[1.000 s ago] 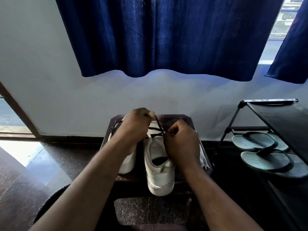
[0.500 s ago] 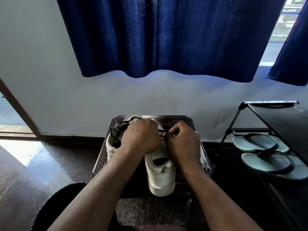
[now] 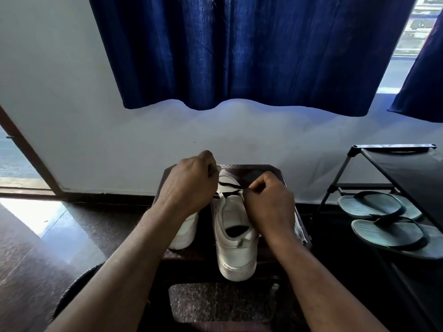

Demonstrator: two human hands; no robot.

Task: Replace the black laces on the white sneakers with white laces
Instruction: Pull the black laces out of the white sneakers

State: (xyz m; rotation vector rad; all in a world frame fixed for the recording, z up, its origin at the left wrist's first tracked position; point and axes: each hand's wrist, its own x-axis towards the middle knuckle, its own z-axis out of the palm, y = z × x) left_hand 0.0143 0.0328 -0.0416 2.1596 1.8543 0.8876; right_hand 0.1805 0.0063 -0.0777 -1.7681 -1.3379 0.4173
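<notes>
- While the hands take up the middle, the biggest thing in view is the navy blue fabric curtain [image 3: 251, 51], hanging over the pale white wall [image 3: 72, 104].
- Under that there's the dark glossy stone floor [image 3: 79, 226], with a bright patch of light on the left.
- Over on the right stands a black metal-framed shoe rack [image 3: 405, 168], and a pair of grey rubber flip-flops with black straps [image 3: 383, 221] lies on its lower shelf.
- Dead centre, against the wall, is a dark brown square stool [image 3: 249, 168].
- Both white leather sneakers sit side by side on it, heels toward the camera. The right-hand sneaker [image 3: 236, 255] hangs its heel off the near edge, and the left-hand sneaker [image 3: 184, 233] is mostly hidden under the forearm.
- Left hand [image 3: 189, 185] is clenched and raised over the toe end, with the thin black shoelace [image 3: 229, 185] running right into its curled fingers, so it's gripping that.
- Right hand [image 3: 268, 202] is curled too, thumb and fingertip pinching the same lace at the right-hand sneaker's eyelet row.
- That lace crosses the tongue in a couple of bands between the two hands.
- Loose flat white laces [image 3: 300, 232] lie along the stool's right edge, just beside the right wrist.
</notes>
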